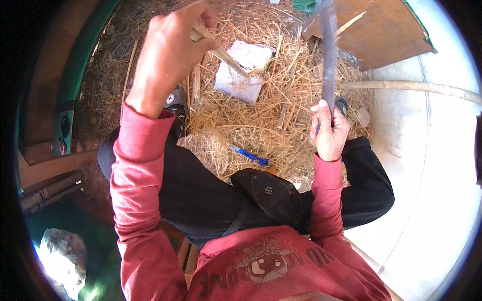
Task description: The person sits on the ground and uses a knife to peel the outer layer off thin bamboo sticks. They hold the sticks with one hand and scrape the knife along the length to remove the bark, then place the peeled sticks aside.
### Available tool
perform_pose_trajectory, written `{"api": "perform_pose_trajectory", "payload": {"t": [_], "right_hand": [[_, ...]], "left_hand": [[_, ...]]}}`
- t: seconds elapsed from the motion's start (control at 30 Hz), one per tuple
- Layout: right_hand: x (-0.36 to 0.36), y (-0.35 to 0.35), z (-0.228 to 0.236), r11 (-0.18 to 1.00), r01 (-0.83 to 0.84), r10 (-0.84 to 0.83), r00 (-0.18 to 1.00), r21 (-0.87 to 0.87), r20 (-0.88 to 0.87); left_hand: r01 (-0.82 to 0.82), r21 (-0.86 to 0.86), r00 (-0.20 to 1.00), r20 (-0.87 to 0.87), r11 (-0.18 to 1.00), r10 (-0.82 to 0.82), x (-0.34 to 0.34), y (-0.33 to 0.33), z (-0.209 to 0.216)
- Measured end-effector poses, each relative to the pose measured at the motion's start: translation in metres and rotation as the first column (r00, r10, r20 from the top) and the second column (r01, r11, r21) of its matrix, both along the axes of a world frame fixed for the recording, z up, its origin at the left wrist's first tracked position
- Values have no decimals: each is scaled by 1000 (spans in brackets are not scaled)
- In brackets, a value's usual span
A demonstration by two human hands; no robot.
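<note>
My left hand (173,47) grips a split bamboo strip (224,56) near its upper end. The strip slants down to the right, its lower end over a pale stone block (241,89) on the ground; whether it touches the block I cannot tell. In my right hand (329,131) is the handle of a machete (329,60), mostly hidden by the fingers. Its long blade stands upright in the picture, to the right of the block and apart from the strip.
Straw-like shavings (226,120) cover the ground around the block. A blue box cutter (249,155) lies between my legs. At the upper right a brown board (371,35) leans near a bamboo pole (411,86) and a white wall sheet (401,130). A clear plastic bag (63,258) sits lower left.
</note>
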State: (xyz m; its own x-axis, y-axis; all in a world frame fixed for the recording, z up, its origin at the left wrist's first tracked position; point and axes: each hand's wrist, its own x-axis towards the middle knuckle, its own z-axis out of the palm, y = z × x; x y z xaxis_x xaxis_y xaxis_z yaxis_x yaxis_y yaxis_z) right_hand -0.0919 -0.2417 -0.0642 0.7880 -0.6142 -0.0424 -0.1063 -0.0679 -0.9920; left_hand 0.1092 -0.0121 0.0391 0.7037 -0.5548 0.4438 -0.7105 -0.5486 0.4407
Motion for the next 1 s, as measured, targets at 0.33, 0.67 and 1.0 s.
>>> {"api": "perform_pose_trajectory", "payload": {"t": [0.33, 0.67, 1.0], "right_hand": [[29, 37, -247, 677, -500, 33, 754, -540, -656], [48, 45, -120, 976, -117, 90, 985, -183, -147], [54, 38, -246, 796, -367, 19, 809, -481, -587]], "left_hand": [[68, -11, 998, 15, 998, -68, -2, -15, -15], [31, 72, 994, -110, 997, -23, -3, -9, -8], [-74, 44, 993, -89, 996, 78, 15, 11, -15]]}}
